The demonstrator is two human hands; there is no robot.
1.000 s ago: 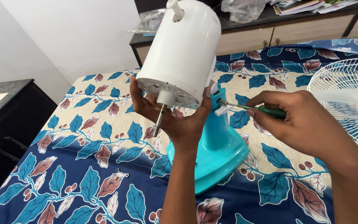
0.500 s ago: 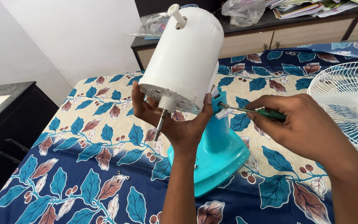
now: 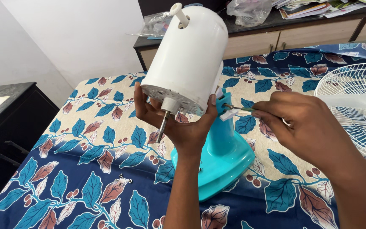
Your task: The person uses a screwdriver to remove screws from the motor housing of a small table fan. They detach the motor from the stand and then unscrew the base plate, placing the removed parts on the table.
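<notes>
White cylindrical plastic fan motor housing, cradled from below in the left hand above the turquoise fan stand, needs steady support while the right hand, clenched on a slim screwdriver, keeps the tip square.

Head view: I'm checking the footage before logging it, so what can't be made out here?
- Screwdriver handle: hidden inside the right hand.
- Screw at its tip: behind the white motor housing.
- Fan grille: cut off by the right edge.
- Small screws on the cloth: too small.
</notes>
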